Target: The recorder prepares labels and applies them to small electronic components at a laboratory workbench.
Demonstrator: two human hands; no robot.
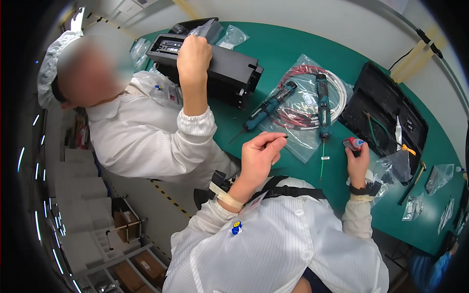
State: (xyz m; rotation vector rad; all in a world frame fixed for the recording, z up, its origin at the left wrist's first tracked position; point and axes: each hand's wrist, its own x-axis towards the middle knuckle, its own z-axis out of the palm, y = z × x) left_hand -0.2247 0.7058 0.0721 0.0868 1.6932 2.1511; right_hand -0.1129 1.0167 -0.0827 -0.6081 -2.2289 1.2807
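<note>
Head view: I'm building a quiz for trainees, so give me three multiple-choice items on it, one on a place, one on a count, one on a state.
1. Where do the two blue screwdrivers lie?
A. on a clear bag of cables
B. in the black tray
C. on the floor

2. How many hands rest on the black box?
A. none
B. one
C. three

3. The person's right hand is
A. open and flat
B. closed on a small red-capped bottle
C. out of view

Answers: 1 A, both lie across the bag; 2 B, only the co-worker's hand; 3 B, fingers wrap the bottle.
</note>
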